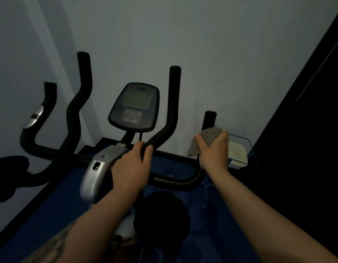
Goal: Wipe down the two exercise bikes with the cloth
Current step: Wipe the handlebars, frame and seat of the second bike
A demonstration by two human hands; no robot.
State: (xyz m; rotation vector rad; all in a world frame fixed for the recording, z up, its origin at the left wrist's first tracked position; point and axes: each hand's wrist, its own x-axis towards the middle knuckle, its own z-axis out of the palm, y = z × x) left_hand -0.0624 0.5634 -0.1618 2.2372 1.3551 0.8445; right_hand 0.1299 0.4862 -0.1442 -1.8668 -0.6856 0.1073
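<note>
An exercise bike with black handlebars (173, 103) and a grey console (135, 107) stands right in front of me. My left hand (132, 168) grips the handlebar where the inner right bar bends, beside the silver stem cover (97, 171). My right hand (214, 150) holds a grey cloth (208, 138) wrapped round the outer right grip (209, 119), whose black tip sticks up above the cloth. Only one bike's bars are in view; a silver pulse sensor (34, 116) shows on the outer left grip.
A pale wall is close behind the bars. A clear plastic tray holding a white container (238, 152) sits at the right, just past my right hand. Blue floor mat (50, 205) lies below. A dark panel fills the right edge. A black round part (162, 215) sits below the bars.
</note>
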